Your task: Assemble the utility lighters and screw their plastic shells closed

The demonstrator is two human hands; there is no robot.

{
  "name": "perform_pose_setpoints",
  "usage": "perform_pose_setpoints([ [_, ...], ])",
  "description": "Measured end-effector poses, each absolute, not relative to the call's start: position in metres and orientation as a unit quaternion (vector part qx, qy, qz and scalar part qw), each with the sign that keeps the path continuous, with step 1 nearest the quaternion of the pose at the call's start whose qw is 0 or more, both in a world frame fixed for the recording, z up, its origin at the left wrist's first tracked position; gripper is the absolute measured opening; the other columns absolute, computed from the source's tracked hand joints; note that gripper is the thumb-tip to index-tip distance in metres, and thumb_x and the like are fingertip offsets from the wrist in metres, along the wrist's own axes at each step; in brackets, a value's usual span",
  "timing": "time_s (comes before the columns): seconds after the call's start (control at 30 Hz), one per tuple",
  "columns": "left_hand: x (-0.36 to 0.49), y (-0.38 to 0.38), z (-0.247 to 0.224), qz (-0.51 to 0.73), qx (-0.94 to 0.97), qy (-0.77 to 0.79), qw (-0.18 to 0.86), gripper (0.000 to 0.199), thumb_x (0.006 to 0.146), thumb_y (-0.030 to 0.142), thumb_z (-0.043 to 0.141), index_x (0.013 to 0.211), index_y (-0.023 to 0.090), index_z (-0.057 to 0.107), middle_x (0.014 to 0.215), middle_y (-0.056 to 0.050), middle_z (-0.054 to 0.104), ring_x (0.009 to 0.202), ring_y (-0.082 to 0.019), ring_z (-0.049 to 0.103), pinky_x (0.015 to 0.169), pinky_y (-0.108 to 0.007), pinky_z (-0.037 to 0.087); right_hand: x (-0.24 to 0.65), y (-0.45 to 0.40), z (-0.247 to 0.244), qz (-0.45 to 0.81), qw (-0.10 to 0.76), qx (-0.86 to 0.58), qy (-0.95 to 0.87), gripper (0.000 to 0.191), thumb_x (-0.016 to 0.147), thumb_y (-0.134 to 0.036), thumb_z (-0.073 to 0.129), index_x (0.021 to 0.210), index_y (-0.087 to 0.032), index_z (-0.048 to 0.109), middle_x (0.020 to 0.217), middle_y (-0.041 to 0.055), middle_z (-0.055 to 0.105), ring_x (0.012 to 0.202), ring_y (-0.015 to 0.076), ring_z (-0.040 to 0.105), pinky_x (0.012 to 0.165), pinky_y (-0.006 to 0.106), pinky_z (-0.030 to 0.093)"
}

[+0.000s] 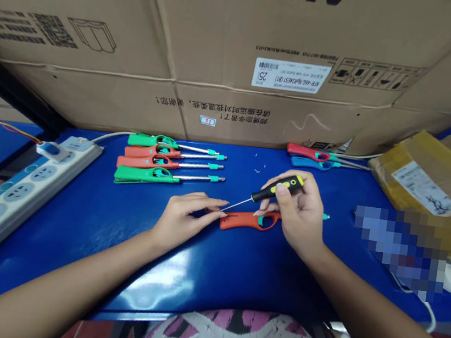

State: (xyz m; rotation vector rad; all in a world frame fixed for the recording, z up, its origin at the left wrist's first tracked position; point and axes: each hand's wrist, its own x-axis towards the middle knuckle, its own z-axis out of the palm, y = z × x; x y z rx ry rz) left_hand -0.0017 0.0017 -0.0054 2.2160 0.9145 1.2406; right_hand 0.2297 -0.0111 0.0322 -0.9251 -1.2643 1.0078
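My right hand (302, 215) is closed around the black and yellow handle of a screwdriver (278, 190). The screwdriver slants down to the left, and its tip is at the butt end of an orange gas lighter (246, 221). That lighter lies on the blue table with its handle end to the left; my right hand hides part of its barrel. My left hand (190, 217) is at the lighter's left end, thumb and fingertips pinched together near the screwdriver tip. Whether they hold the lighter, the tip or something small cannot be made out.
Several green and orange lighters (147, 176) lie in a row at the back left. A red lighter (306, 152) and a blue lighter (309, 162) lie at the back right. A power strip (18, 191) stands left, a taped parcel (434, 191) right. Behind rises a large cardboard box (226, 36).
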Motion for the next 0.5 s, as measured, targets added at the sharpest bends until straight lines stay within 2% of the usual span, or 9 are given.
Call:
perform_pose_setpoints([
  [0.2,-0.001,0.002,-0.008,0.447,0.807,0.323,0.214,0.016,0.091,0.024,0.075,0.105,0.021,0.080,0.092,-0.006,0.082,0.071,-0.016,0.072,0.071,-0.030,0.060,0.229,-0.005,0.021,0.436,0.610,-0.363,-0.553,0.025,0.095,-0.040,0.068,0.102,-0.027,0.047,0.087,-0.0041,0.066,0.053,0.0094,0.067,0.049,0.024,0.062],
  [0.33,0.000,0.002,-0.008,0.426,0.812,0.327,0.228,0.018,0.093,0.027,0.072,0.109,0.021,0.079,0.090,-0.006,0.081,0.073,-0.017,0.072,0.074,-0.031,0.060,0.229,-0.006,0.021,0.453,0.585,-0.386,-0.551,0.026,0.097,-0.046,0.064,0.104,-0.026,0.049,0.088,-0.0009,0.072,0.055,0.0105,0.069,0.050,0.024,0.062],
  [0.4,0.000,0.003,-0.005,0.401,0.823,0.326,0.237,0.027,0.090,0.030,0.076,0.116,0.021,0.076,0.097,-0.007,0.081,0.083,-0.019,0.072,0.081,-0.034,0.060,0.229,-0.008,0.024,0.449,0.584,-0.387,-0.554,0.026,0.097,-0.046,0.063,0.104,-0.025,0.049,0.089,0.0002,0.073,0.054,0.0108,0.069,0.049,0.023,0.061],
  [0.5,0.000,0.004,-0.003,0.349,0.843,0.330,0.241,0.051,0.081,0.041,0.084,0.126,0.021,0.071,0.113,-0.010,0.077,0.103,-0.025,0.069,0.093,-0.042,0.057,0.230,-0.009,0.029,0.420,0.604,-0.383,-0.559,0.023,0.097,-0.044,0.064,0.104,-0.026,0.050,0.087,-0.0009,0.072,0.050,0.0098,0.065,0.043,0.022,0.057],
])
